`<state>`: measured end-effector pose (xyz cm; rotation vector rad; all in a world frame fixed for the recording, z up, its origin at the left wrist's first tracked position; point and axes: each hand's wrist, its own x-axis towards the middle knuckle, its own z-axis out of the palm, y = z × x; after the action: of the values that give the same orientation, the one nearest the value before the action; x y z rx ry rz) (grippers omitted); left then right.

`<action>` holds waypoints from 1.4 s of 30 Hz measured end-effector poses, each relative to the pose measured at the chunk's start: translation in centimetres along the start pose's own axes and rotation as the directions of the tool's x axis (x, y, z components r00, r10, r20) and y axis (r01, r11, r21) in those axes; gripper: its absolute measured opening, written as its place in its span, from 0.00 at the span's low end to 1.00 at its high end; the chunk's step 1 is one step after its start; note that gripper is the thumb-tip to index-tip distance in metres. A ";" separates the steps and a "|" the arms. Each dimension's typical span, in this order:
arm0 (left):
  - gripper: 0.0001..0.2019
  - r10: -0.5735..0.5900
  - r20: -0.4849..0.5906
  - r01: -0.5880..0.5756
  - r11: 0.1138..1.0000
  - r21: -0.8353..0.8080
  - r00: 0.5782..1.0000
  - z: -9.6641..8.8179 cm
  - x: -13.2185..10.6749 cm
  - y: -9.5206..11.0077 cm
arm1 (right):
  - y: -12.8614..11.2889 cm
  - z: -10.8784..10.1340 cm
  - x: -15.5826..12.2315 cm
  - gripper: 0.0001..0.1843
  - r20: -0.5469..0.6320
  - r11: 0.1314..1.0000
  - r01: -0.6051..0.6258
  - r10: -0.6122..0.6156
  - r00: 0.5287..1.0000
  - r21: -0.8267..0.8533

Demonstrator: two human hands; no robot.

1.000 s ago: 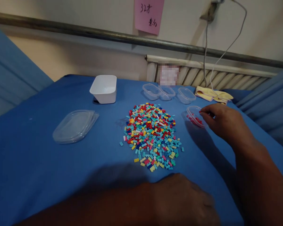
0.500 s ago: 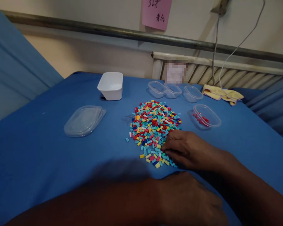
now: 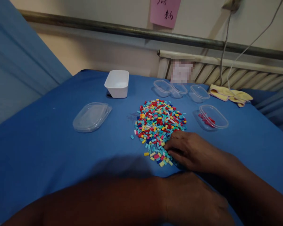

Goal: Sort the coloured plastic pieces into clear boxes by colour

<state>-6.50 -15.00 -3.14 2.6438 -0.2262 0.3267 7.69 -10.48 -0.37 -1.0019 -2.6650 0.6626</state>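
Observation:
A heap of small toy building bricks (image 3: 155, 121) in red, yellow, turquoise, pink, blue and white lies mid-table. At its near right edge my right hand (image 3: 190, 150) has its thumb and fingers drawn together among the bricks; what they pinch, if anything, is hidden. Closer to me, my left hand (image 3: 198, 197) crosses in front with its back toward me. It looks curled closed, low and apart from the heap, and its fingertips are out of sight. Right of the heap, a clear plastic tub (image 3: 213, 117) holds several red bricks.
Clear tubs (image 3: 162, 88) stand in a row at the back, near a folded yellow cloth (image 3: 230, 94). A white bin (image 3: 117, 84) is at back left, with stacked clear lids (image 3: 91, 117) in front. A radiator (image 3: 209, 67) and a rail (image 3: 132, 33) run behind the blue-covered table (image 3: 103, 144).
The view has turned slightly left, so the table and its things sit farther right in the picture. Both hands stay nearly in place, the right one still at the heap's edge.

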 end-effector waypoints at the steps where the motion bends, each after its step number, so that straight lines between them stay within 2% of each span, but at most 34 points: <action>1: 0.13 0.012 -0.009 -0.012 1.000 0.004 1.000 -0.1 0.0 0.0 | 0.0 0.0 0.0 0.06 -0.006 1.000 -0.006 0.006 1.000 0.019; 5: 0.15 -0.004 0.024 0.005 0.999 -0.031 1.000 -0.4 0.2 0.2 | -0.1 0.2 -0.1 0.06 -0.016 0.997 -0.038 0.039 0.999 0.063; 9: 0.15 -0.033 0.070 0.033 0.999 0.008 0.997 0.0 0.0 0.2 | -0.3 0.1 0.0 0.06 -0.047 0.997 0.015 -0.012 0.999 0.074; 11: 0.13 -0.038 0.033 0.037 0.999 0.022 0.999 0.4 -0.3 0.0 | -0.1 -0.3 -0.1 0.06 -0.104 0.995 0.039 -0.030 0.994 0.087; 13: 0.12 -0.030 -0.007 0.030 1.000 0.007 1.000 0.8 -0.5 -0.2 | 0.5 -1.2 -0.5 0.05 -0.218 0.998 0.020 -0.005 0.976 0.068; 15: 0.12 -0.042 -0.023 0.043 0.999 0.008 0.999 1.0 -0.6 -0.3 | 1.9 -2.5 -1.5 0.05 -0.390 0.997 -0.072 0.062 0.919 -0.012; 18: 0.10 -0.066 -0.006 0.066 0.997 0.029 0.998 1.0 -0.5 -0.2 | 5.2 -4.7 -4.0 0.07 -0.640 0.920 -0.349 0.162 0.751 -0.178; 20: 0.09 -0.071 0.003 0.070 0.997 0.029 0.998 1.0 -0.4 -0.1 | 7.7 -5.8 -5.6 0.09 -0.717 0.817 -0.530 0.229 0.659 -0.226; 23: 0.11 -0.077 -0.007 0.077 0.996 0.033 0.997 1.1 -0.3 0.0 | 9.9 -6.4 -7.0 0.13 -0.729 0.712 -0.651 0.295 0.617 -0.263; 25: 0.12 -0.069 -0.015 0.070 0.997 0.039 0.997 1.1 -0.3 -0.1 | 9.9 -6.2 -6.8 0.15 -0.733 0.725 -0.630 0.263 0.627 -0.279; 26: 0.12 -0.066 -0.018 0.066 0.997 0.040 0.998 1.1 -0.3 -0.1 | 9.5 -6.0 -6.5 0.14 -0.721 0.763 -0.583 0.236 0.652 -0.278; 27: 0.13 -0.062 -0.021 0.063 0.997 0.039 0.998 1.0 -0.3 -0.1 | 8.9 -5.6 -6.1 0.13 -0.683 0.816 -0.513 0.215 0.698 -0.266; 28: 0.13 -0.061 -0.025 0.062 0.997 0.039 0.998 1.0 -0.3 -0.1 | 8.3 -5.3 -5.6 0.12 -0.612 0.874 -0.423 0.202 0.765 -0.240; 30: 0.11 -0.065 -0.030 0.066 0.997 0.040 0.997 0.9 -0.4 0.0 | 6.9 -4.5 -4.8 0.11 -0.396 0.957 -0.251 0.175 0.901 -0.148; 32: 0.09 -0.069 -0.024 0.070 0.996 0.046 0.997 0.7 -0.4 0.0 | 5.9 -3.8 -4.2 0.10 -0.207 0.985 -0.164 0.150 0.967 -0.049; 35: 0.06 -0.070 0.001 0.070 0.997 0.031 0.998 0.6 -0.4 0.0 | 5.1 -3.6 -4.1 0.09 -0.043 0.983 -0.170 0.173 0.984 0.073; 37: 0.06 -0.073 0.015 0.073 0.997 0.016 0.997 0.5 -0.4 0.0 | 4.9 -3.8 -4.1 0.11 -0.010 0.967 -0.208 0.212 0.977 0.144; 39: 0.07 -0.079 0.023 0.079 0.997 0.016 0.997 0.4 -0.3 0.1 | 4.8 -3.9 -3.9 0.11 -0.099 0.965 -0.217 0.233 0.967 0.150; 42: 0.07 -0.092 0.034 0.091 0.996 0.024 0.995 0.4 -0.3 0.2 | 4.9 -3.1 -2.8 0.09 -0.256 0.979 -0.196 0.204 0.945 0.058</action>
<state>-6.77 -15.29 -3.45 2.6734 -0.1123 0.2539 13.68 -8.05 -0.17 -1.2673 -2.3395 0.5642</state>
